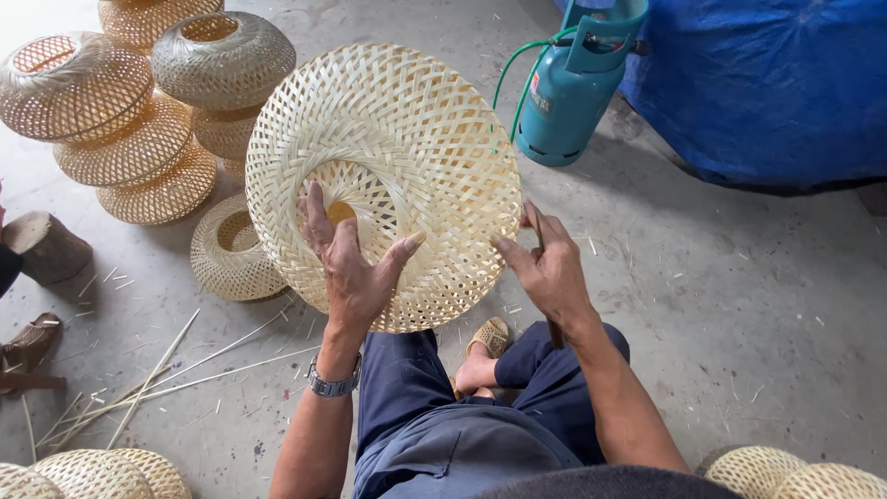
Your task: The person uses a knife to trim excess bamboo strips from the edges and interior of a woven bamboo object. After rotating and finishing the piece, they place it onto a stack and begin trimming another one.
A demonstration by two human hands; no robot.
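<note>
Item: woven shade (407,157), pale bamboo strip, round and domed, open lattice with a circular mouth. Held tilted above the lap of a seated person, its mouth turned toward the head camera, well off the floor.

Left hand (349,268): fingers reach into the mouth and hook over its rim, thumb spread across the outer weave; grip closed on the shade. Metal watch (333,382) on the wrist.

Right hand (550,268): pressed to the shade's right edge, thumb on the weave. Grip curled shut around a thin dark tool (539,240), whose tip rises above the fingers and whose lower end shows under the wrist. The kind of tool cannot be told.

Person: blue trousers (407,388), sandal (490,337) on one foot below the shade.

Surroundings: grey concrete floor (739,305) with scattered chips. Stack of darker shades (139,102) at upper left, and one small pale shade (231,249) just beside it on the floor. Loose bamboo strips (166,370) at lower left. Teal gas cylinder (568,92) with green hose at upper right, against a blue tarp (767,83). More shades (92,473) at the lower corners. Another person's shoe (32,342) at the left edge.
</note>
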